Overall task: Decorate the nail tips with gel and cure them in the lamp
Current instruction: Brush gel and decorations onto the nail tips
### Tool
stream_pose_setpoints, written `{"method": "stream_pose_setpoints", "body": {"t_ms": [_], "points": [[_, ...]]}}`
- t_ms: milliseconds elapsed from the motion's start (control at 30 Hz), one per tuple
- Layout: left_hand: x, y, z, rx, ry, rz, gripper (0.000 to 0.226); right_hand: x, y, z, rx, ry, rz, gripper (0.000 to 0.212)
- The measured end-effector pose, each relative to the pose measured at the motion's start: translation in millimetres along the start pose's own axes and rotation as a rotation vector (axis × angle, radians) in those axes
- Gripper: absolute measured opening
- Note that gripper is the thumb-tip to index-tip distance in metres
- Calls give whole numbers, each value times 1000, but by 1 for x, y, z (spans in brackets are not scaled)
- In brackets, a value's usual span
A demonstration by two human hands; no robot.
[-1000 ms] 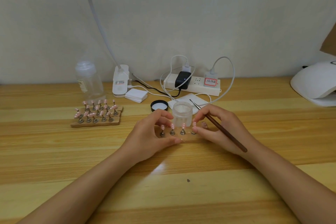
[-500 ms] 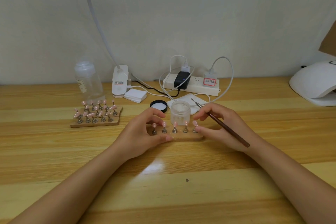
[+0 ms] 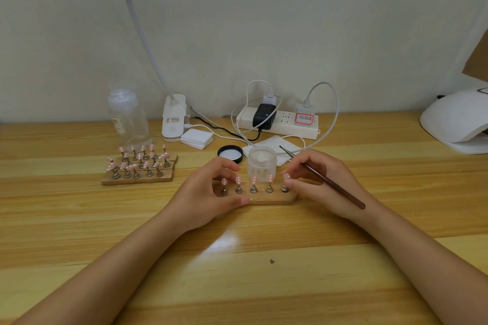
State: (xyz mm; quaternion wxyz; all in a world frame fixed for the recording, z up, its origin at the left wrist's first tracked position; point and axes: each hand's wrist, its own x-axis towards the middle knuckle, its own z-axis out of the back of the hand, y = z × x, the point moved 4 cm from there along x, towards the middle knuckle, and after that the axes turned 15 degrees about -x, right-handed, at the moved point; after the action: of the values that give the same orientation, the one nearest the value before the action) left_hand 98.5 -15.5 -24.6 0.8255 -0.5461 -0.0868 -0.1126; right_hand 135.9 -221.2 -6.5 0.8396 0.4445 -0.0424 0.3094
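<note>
Fingers of left hand (image 3: pixel 208 199) curled round the left end of narrow wooden holder strip (image 3: pixel 266 196), thumb on its near edge, forefinger arched over the back. Grip of right hand (image 3: pixel 320 187) pinched on the rightmost of five pink nail tips on metal stands (image 3: pixel 254 184), with thin brown-handled brush (image 3: pixel 332 184) tucked between the fingers, bristle end aimed at 11 o'clock. Strip flat on pale wooden desk (image 3: pixel 237 272), mid-frame. Open frosted gel jar (image 3: pixel 262 164) touching or just behind the strip at 12 o'clock; black lid (image 3: pixel 230 153) at 11. Second wooden block of pink tips (image 3: pixel 140 165) well apart at 9 o'clock. White domed curing lamp (image 3: pixel 456 121) far off at 2 o'clock.
</note>
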Motion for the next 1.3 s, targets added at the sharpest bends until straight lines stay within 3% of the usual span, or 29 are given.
{"method": "stream_pose_setpoints", "body": {"t_ms": [167, 300, 500, 600, 867, 1033, 1167, 1233, 1300], "points": [[-1, -2, -1, 12, -9, -1, 42, 2, 6, 8, 143, -170, -59, 15], [-2, -8, -4, 81, 4, -24, 41, 4, 22, 2, 109, -241, 9, 20], [-9, -36, -7, 289, -147, -426, 37, 0, 34, -18, -14, -252, 87, 23], [-11, -38, -13, 282, -163, -507, 29, -3, 40, -24, 1, -240, 137, 23], [-14, -43, -14, 156, -215, -526, 21, -6, 47, -29, -14, -314, 164, 29], [-16, -42, -9, 6, -311, -467, 32, -4, 48, -35, 2, -282, 148, 29], [-16, -42, -4, -103, -312, -396, 24, 0, 51, -25, 30, -337, 147, 19], [-16, -40, -3, -164, -321, -350, 20, 6, 51, -13, 37, -351, 102, 12], [-14, -37, -2, -229, -335, -314, 18, 15, 50, -5, 54, -305, 9, 20]]}}
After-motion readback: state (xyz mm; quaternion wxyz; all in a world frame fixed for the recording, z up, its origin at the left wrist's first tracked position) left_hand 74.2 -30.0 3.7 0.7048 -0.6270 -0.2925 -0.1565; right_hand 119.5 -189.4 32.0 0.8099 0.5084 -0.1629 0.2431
